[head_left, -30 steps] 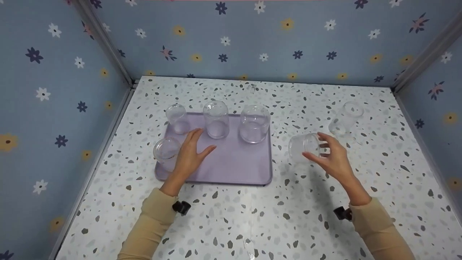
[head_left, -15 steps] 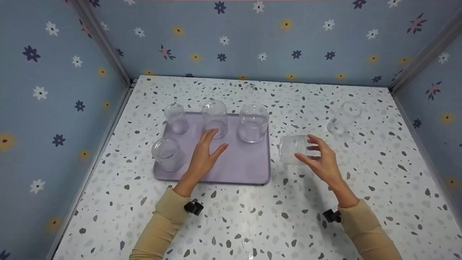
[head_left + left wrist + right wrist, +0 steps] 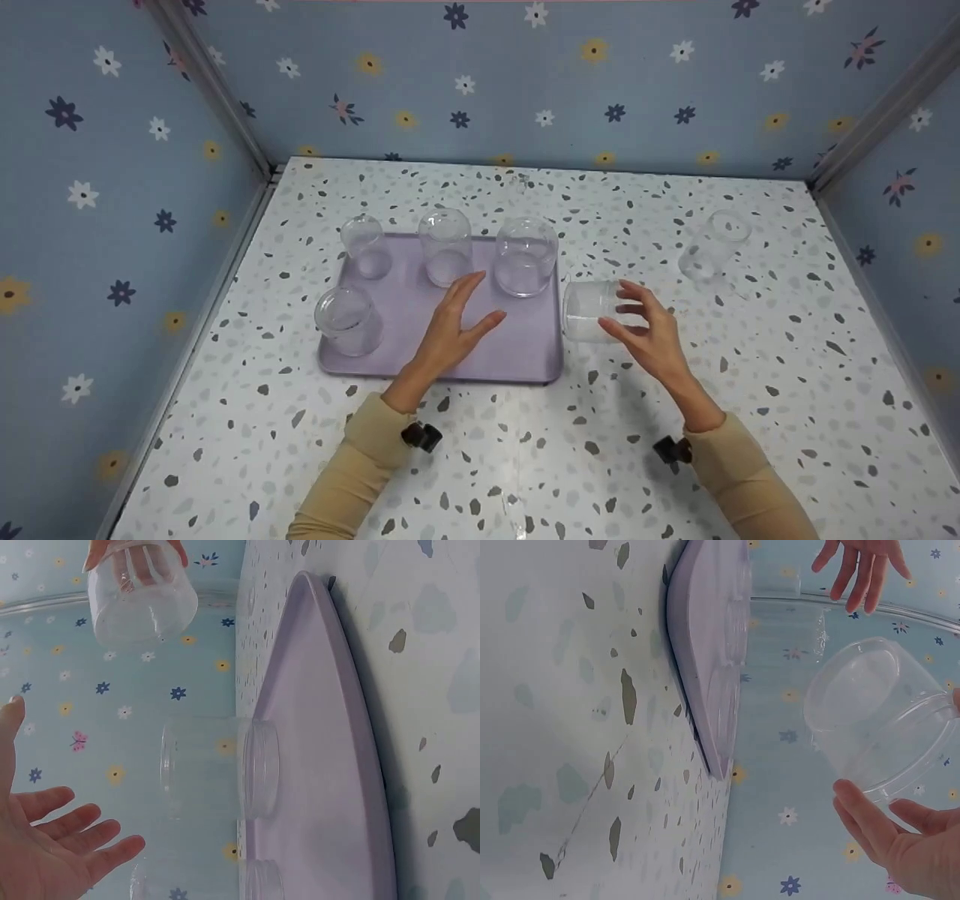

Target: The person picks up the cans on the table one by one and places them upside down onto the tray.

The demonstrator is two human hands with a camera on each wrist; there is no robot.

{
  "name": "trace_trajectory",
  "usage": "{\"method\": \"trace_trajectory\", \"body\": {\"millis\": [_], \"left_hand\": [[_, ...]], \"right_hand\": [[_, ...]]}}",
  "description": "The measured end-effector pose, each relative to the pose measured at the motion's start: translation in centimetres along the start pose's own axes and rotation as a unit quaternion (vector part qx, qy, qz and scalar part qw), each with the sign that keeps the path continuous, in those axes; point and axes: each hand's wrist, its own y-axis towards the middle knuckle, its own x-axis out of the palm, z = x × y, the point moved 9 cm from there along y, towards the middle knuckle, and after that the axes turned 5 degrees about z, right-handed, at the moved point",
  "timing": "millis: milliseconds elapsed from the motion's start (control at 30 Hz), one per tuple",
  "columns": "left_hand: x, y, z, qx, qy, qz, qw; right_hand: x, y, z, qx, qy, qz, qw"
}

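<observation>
Table [image 3: 585, 487]: speckled. On it, flat, a lilac tray [image 3: 517, 356]. Left hand [image 3: 448, 337] over the tray's middle, thumb and fingers spread, holding nothing. Right hand [image 3: 654, 337] pinches a held jar [image 3: 589, 313], thumb opposite fingers, probably because the ridged end gives purchase. Four clear jars [image 3: 526, 262] stand at 9, 11, 12 and 1 o'clock, presumably spaced for finger room. Held jar: raised, 3 o'clock of tray, tipped sideways, squat, transparent.

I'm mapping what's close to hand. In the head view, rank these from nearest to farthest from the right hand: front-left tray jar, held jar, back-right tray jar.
From the right hand:
1. Held jar: in its grip, just left of the palm.
2. Back-right jar: on the tray, farther left.
3. Front-left jar: across the tray.
</observation>
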Motion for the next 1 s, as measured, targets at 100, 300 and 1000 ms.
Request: {"method": "trace_trajectory", "body": {"millis": [100, 300, 1000], "left_hand": [[0.6, 0.0, 0.4, 0.007, -0.011, -0.013, 0.9998], [1.8, -0.1, 1.3, 0.013, -0.043, -0.045, 0.998], [4.1, -0.8, 3.1, 0.02, -0.153, -0.077, 0.9851]], "right_hand": [[0.4, 0.1, -0.2, -0.001, 0.019, -0.002, 0.9998], [1.3, 0.1, -1.0, -0.028, 0.06, -0.009, 0.9977], [6.0, -0.3, 1.6, 0.031, 0.21, -0.072, 0.9746]]}}
